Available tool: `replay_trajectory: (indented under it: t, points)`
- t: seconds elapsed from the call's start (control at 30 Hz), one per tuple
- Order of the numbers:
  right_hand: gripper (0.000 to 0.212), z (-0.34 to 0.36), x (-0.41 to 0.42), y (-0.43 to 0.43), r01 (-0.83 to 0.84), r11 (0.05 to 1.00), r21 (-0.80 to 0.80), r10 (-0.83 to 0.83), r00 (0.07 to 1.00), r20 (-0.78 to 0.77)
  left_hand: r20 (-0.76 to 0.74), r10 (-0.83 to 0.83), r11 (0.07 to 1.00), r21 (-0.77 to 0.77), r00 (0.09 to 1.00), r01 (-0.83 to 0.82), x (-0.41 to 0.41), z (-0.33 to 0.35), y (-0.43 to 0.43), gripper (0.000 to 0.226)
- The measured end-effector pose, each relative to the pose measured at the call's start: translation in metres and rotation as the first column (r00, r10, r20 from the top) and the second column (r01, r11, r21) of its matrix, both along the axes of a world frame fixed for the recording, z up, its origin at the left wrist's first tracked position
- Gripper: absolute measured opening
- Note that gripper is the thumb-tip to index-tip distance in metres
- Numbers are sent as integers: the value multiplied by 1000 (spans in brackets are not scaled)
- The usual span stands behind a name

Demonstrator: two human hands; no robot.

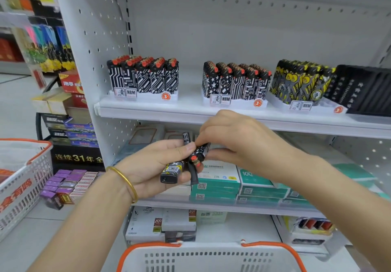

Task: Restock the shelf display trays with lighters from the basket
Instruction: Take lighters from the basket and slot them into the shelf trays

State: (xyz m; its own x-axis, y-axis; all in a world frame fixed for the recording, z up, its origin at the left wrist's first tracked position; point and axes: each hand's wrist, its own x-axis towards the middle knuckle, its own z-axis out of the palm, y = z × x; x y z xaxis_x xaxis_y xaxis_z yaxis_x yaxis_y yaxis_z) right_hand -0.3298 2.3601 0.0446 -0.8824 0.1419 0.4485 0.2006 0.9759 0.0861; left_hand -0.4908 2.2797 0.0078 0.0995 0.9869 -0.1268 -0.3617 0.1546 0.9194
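My left hand (152,166) holds several lighters in front of the lower shelf; a black-and-yellow lighter (171,171) sticks out toward me. My right hand (237,138) pinches a black-and-white lighter with a red cap (197,155) out of that bunch. On the upper shelf stand three white display trays: the left tray (143,97) and the middle tray (234,102) with black-and-white lighters, the right tray (306,107) with yellow-and-black ones. A white basket with an orange rim (211,259) sits at the bottom edge; its inside is out of sight.
A black tray (368,94) stands at the far right of the upper shelf (190,111). Teal and white boxes (243,185) fill the shelf below my hands. A second white basket (19,183) is at the left, with stacked small boxes (67,185) beside it.
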Motion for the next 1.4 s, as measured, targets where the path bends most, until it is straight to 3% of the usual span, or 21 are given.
replay_trajectory:
  t: [0.13,0.2,0.33,0.5,0.73,1.07,1.23,1.33,1.4]
  points:
    - [19,14,-2,3,46,992,-119,-58,993,-100,22,62,998,-24,998,-62,-3,-2,1,30]
    - [20,24,-8,0,74,960,-269,-124,977,-172,-8,69,997,-40,998,-69,-4,-4,2,34]
    - [40,49,-36,-4,37,925,-379,-160,941,-300,1,56,996,-68,998,-56,-4,-6,2,36]
    - [27,71,-74,9,88,932,-352,-215,915,-341,24,70,995,-79,997,-68,-6,-9,2,36]
    - [23,75,-95,18,211,949,-235,-269,930,-252,43,69,996,-66,997,-67,-7,-9,4,26]
    - [22,78,-95,20,248,926,-284,-313,926,-212,31,54,997,-50,998,-52,-5,-9,5,22]
    - [6,85,-94,17,236,895,-378,-312,937,-155,21,47,998,-46,999,-46,-5,-9,5,20]
    - [13,77,-98,13,271,914,-301,-334,925,-182,23,42,998,-44,999,-41,-5,-9,4,20]
    - [11,72,-99,11,330,929,-169,-362,906,-218,19,41,999,-32,999,-40,-4,-10,4,20]
